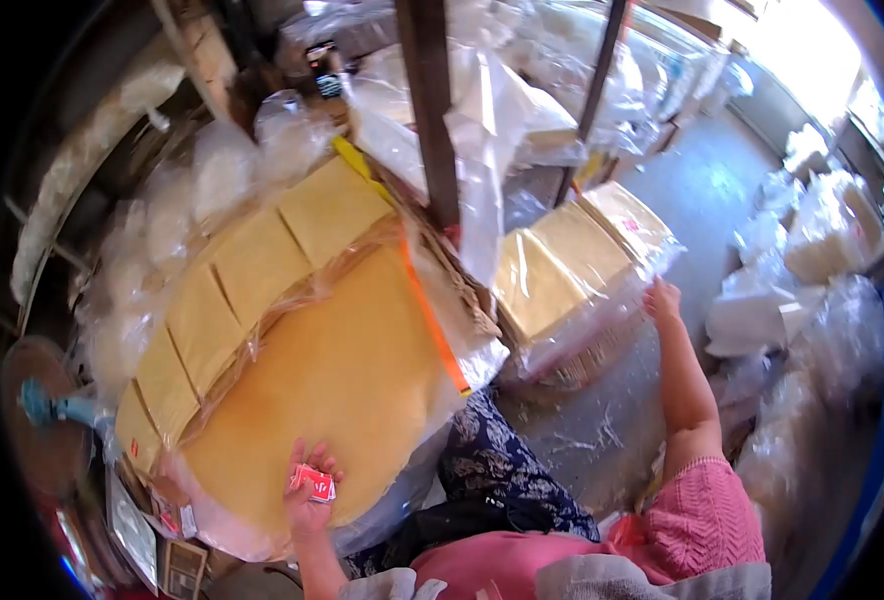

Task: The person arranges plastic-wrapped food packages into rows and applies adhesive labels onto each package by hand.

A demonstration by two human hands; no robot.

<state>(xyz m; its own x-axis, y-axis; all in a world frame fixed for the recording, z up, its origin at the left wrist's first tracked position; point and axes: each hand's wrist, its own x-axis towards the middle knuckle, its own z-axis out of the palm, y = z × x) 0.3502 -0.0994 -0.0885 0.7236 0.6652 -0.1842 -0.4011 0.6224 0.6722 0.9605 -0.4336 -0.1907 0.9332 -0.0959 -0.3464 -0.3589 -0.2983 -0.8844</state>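
Observation:
My left hand (310,508), palm up with fingers curled, holds a small stack of red-and-white labels (315,484) above the tan work surface (352,370). Out to the right, my right hand (662,298) is closed at the corner of a clear plastic sleeve (662,262). That sleeve covers a pile of flat yellowish packets (572,255), and the end packet shows a red mark. What exactly lies between the right fingers is too small to make out fully. A curved row of similar yellowish packets (262,250) runs along the far side of the work surface.
A dark upright post (427,110) stands between the work surface and the right-hand pile. Bagged goods (832,230) heap up along the right wall. A teal fan-like object (42,403) is at far left. Plastic scraps (602,435) lie on the grey floor.

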